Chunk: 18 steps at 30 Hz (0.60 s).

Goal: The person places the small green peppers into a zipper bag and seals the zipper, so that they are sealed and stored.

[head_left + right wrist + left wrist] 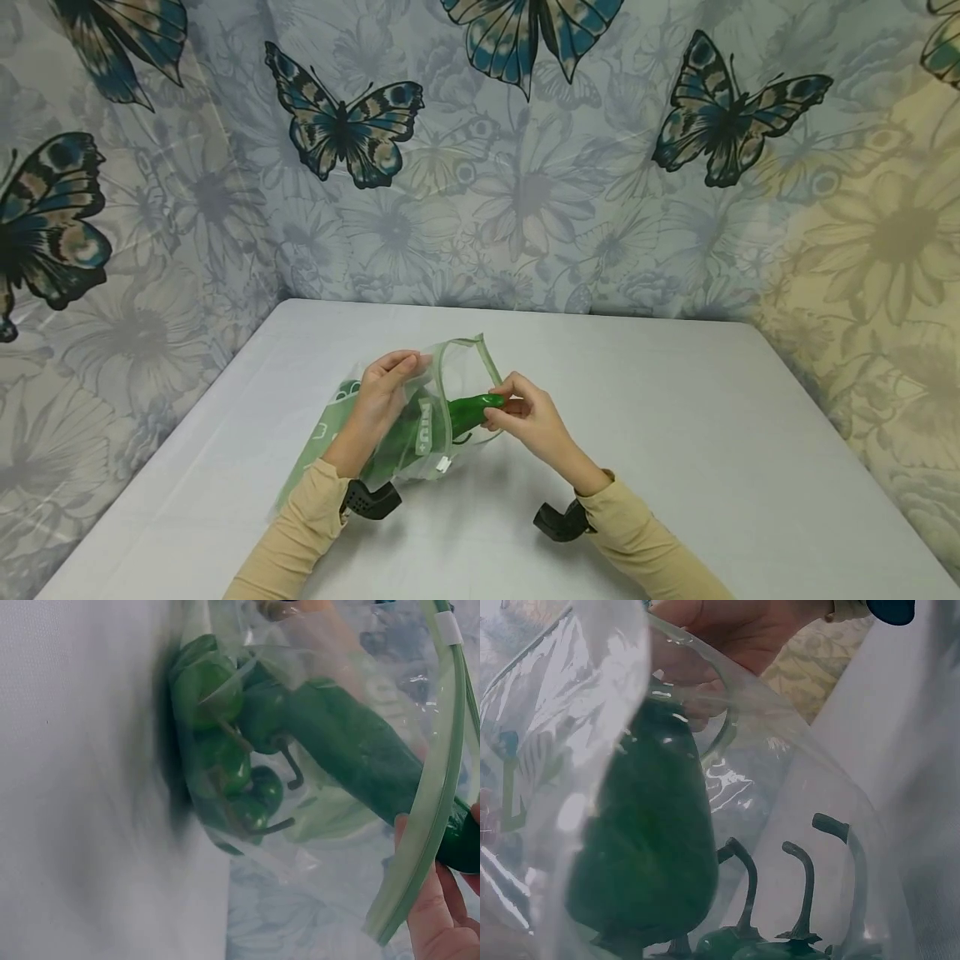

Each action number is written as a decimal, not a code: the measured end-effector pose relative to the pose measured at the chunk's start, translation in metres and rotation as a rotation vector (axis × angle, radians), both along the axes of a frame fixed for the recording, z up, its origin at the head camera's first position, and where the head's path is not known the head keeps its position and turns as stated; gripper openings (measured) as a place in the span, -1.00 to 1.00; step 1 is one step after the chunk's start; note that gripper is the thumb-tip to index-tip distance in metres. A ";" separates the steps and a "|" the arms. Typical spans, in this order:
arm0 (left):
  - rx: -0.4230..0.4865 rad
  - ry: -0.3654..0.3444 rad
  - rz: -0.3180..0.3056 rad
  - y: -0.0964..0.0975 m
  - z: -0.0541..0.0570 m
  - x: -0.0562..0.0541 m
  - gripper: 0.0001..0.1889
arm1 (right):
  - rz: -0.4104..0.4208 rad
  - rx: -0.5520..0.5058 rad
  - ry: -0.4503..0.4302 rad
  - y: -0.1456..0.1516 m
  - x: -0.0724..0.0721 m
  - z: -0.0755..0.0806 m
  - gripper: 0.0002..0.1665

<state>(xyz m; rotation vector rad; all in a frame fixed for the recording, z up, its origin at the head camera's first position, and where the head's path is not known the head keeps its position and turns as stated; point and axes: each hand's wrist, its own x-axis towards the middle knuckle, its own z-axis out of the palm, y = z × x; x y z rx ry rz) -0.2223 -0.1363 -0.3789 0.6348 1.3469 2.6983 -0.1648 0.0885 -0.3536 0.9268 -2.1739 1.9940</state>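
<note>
In the head view my left hand (384,390) grips the upper side of a clear and green zip bag (330,425) near its open mouth. My right hand (534,421) is at that mouth, thumb and fingers pinching the tip of a long green pepper (471,412). The pepper's tip sticks out past the zip strip (427,817), while its stem end lies inside the bag. Several more green peppers (217,761) with curved stems sit at the bag's bottom in the right wrist view. Through the plastic, the left wrist view shows the pinched pepper (652,832) close up.
A white-covered table (675,433) lies under the bag and both hands. Behind it hangs a cloth backdrop (525,208) printed with butterflies and flowers. A small white slider (448,628) sits on the zip strip. Each wrist wears a black camera (372,501).
</note>
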 end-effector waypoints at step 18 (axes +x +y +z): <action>-0.020 -0.023 0.021 0.005 0.001 0.002 -0.85 | 0.037 0.198 0.023 -0.006 0.004 0.002 -0.77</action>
